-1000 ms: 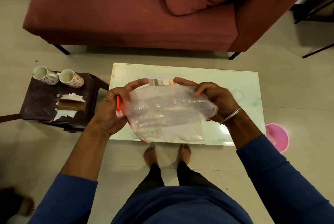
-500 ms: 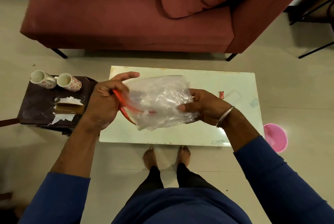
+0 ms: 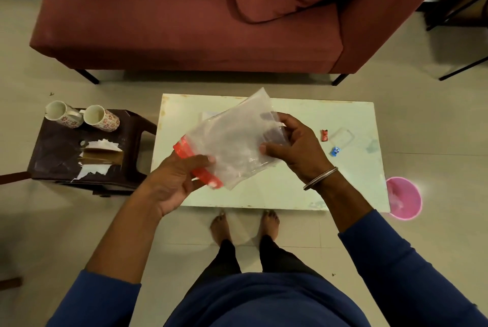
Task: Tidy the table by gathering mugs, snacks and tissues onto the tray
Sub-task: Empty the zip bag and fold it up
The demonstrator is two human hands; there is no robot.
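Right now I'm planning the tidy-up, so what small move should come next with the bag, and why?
Probably open the clear zip bag at its red seal. The left hand pinches that seal end and the right hand holds the far end. A red candy and a blue candy lie loose on the white table, likely meant for the bag.

Room dim, light warm and yellowish. Pale table top (image 3: 290, 189) is brightest spot, shines a little. Floor (image 3: 435, 128) has soft shine near pink bowl (image 3: 404, 198), with small white glow around its edge. Dark shadow under sofa (image 3: 184, 22) and beside dark side table (image 3: 60, 149). Soft shadow by feet. Clear plastic bag (image 3: 235, 141) catches small glints. Picture a bit soft and grainy. Wide lens bends straight lines near edges; corners look stretched and darker.
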